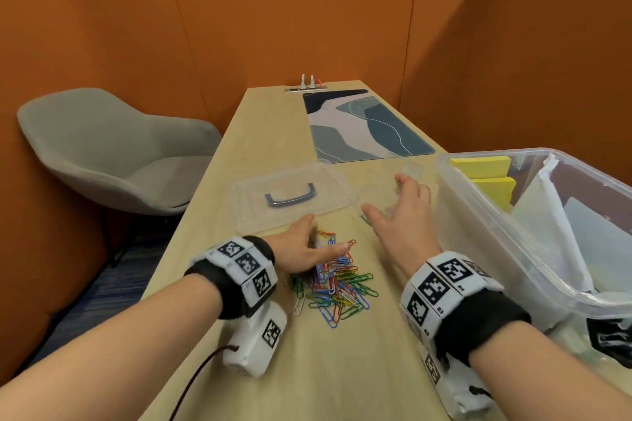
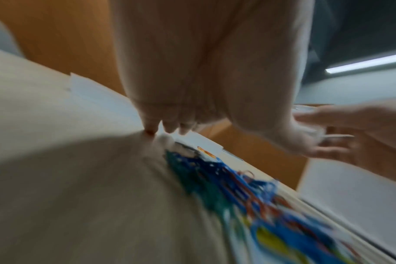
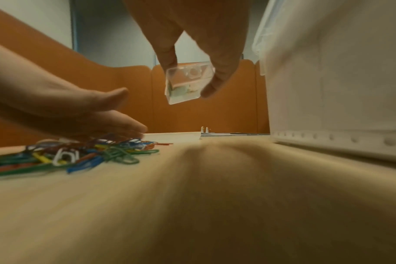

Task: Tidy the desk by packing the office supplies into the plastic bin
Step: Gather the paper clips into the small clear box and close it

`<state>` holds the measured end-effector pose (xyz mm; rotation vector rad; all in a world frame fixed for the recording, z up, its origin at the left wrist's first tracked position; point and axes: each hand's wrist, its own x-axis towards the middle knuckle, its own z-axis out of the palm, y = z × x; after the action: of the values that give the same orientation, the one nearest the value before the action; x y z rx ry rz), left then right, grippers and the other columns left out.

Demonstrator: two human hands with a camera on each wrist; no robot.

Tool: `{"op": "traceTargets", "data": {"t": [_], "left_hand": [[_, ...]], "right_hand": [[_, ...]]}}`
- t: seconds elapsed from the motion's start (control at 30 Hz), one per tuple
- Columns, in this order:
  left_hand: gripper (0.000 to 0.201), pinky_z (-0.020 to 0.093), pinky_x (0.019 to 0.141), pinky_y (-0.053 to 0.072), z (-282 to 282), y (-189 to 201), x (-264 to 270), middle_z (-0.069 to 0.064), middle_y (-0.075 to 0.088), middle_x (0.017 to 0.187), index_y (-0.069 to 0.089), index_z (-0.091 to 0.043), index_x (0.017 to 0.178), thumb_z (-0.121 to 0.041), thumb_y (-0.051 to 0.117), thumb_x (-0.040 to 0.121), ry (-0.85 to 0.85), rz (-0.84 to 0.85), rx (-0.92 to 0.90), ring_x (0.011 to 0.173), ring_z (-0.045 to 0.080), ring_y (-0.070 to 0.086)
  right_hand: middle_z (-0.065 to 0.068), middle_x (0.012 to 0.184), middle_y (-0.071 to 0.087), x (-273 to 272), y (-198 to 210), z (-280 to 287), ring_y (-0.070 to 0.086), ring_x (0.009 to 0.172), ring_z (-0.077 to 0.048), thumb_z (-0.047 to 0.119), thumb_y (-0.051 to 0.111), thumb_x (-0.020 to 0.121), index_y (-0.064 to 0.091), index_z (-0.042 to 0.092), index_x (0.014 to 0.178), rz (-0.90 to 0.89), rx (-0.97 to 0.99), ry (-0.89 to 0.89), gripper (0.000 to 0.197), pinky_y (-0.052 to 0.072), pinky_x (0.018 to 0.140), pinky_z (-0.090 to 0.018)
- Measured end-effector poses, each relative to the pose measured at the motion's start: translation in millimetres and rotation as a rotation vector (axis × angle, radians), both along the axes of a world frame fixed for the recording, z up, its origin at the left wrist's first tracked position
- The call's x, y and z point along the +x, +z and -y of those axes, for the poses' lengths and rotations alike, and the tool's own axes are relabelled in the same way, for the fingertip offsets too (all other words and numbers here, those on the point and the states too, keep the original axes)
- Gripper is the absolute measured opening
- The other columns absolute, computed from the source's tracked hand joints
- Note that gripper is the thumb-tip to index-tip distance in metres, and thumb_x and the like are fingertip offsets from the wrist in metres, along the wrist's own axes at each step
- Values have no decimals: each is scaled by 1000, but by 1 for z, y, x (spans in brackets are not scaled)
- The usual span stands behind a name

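A pile of coloured paper clips (image 1: pixel 337 280) lies on the wooden desk (image 1: pixel 342 369) between my hands. My left hand (image 1: pixel 325 239) rests flat on the pile's far edge, fingers straight, fingertips (image 2: pixel 151 128) touching the desk. My right hand (image 1: pixel 386 198) holds a small clear plastic box (image 3: pixel 183 92) between thumb and fingers, lifted off the desk just beyond the clips (image 3: pixel 79 155). The large clear plastic bin (image 1: pixel 506 225) stands at the right, close to my right wrist. The left wrist view is blurred.
The bin's clear lid (image 1: pixel 290 196) with a blue handle lies flat beyond the clips. Yellow note pads (image 1: pixel 485 174) and white sheets sit in the bin. A patterned desk mat (image 1: pixel 366 123) lies further back. A grey chair (image 1: pixel 113 150) stands left of the desk.
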<state>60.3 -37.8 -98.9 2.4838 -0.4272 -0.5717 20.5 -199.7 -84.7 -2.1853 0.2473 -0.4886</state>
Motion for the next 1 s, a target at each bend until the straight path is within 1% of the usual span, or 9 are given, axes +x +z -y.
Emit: {"op": "traceTargets", "data": {"t": [0.1, 0.23, 0.3, 0.4, 0.5, 0.6, 0.73, 0.83, 1.0], "left_hand": [[91, 28, 111, 30, 10, 2, 6, 0, 36, 145, 18, -13, 144, -55, 63, 77, -114, -34, 49, 135, 17, 37], [112, 37, 119, 16, 26, -3, -2, -2, 12, 157, 7, -29, 148, -67, 68, 63, -359, -8, 176, 145, 17, 14], [114, 40, 120, 8, 24, -8, -8, -9, 4, 158, 6, -33, 148, -63, 72, 60, -492, 30, 214, 146, 15, -1], [107, 35, 121, 5, 12, -11, -14, -12, 3, 158, 15, -38, 147, -57, 74, 61, -591, 122, 217, 146, 11, -1], [83, 18, 112, 10, -4, -6, -19, -7, 19, 155, 30, -37, 144, -44, 73, 74, -584, 199, 184, 141, 10, 16], [59, 13, 101, 19, -16, -2, -22, -5, 37, 143, 47, -34, 134, -37, 69, 80, -555, 280, 144, 129, 12, 31], [38, 12, 94, 31, -20, 0, -24, -1, 52, 124, 63, -28, 119, -27, 68, 82, -452, 287, 89, 114, 12, 48], [34, 19, 94, 38, -19, 3, -22, 1, 57, 118, 67, -25, 114, -24, 69, 81, -394, 277, 94, 108, 14, 53], [32, 17, 86, 39, -26, 9, -12, -1, 65, 112, 67, -24, 114, -22, 68, 82, -270, 266, 113, 97, 9, 54]], "right_hand": [[-7, 141, 32, -1, 1, -1, 39, 127, -20, 30, 69, 80, 25, 13, 143, -20, 8, 1, 78, 32, 100, -25], [-7, 142, 32, -2, 4, 0, 38, 129, -20, 31, 73, 76, 24, 14, 144, -54, 18, 6, 86, 31, 102, -25], [-6, 143, 31, -2, 6, -1, 37, 130, -19, 31, 75, 74, 23, 14, 145, -79, 20, 15, 90, 31, 103, -24], [-7, 143, 33, -5, 6, -1, 36, 131, -20, 29, 77, 73, 24, 12, 144, -125, 2, 30, 90, 32, 103, -26], [-8, 142, 35, -5, 4, -1, 37, 131, -21, 25, 78, 71, 26, 12, 144, -161, -19, 48, 90, 33, 103, -27], [-11, 139, 40, -2, 0, 0, 41, 128, -24, 20, 79, 68, 26, 12, 144, -209, 7, 57, 93, 36, 102, -30], [-12, 130, 51, 0, -5, -2, 51, 118, -24, 16, 80, 62, 29, 12, 142, -239, 63, 92, 95, 43, 101, -32], [-11, 126, 55, 0, -7, -4, 54, 114, -23, 13, 81, 60, 30, 11, 142, -237, 110, 149, 96, 45, 101, -35], [-7, 122, 55, -3, -6, -7, 58, 105, -16, 11, 82, 61, 31, 14, 142, -260, 221, 261, 96, 46, 88, -22]]}}
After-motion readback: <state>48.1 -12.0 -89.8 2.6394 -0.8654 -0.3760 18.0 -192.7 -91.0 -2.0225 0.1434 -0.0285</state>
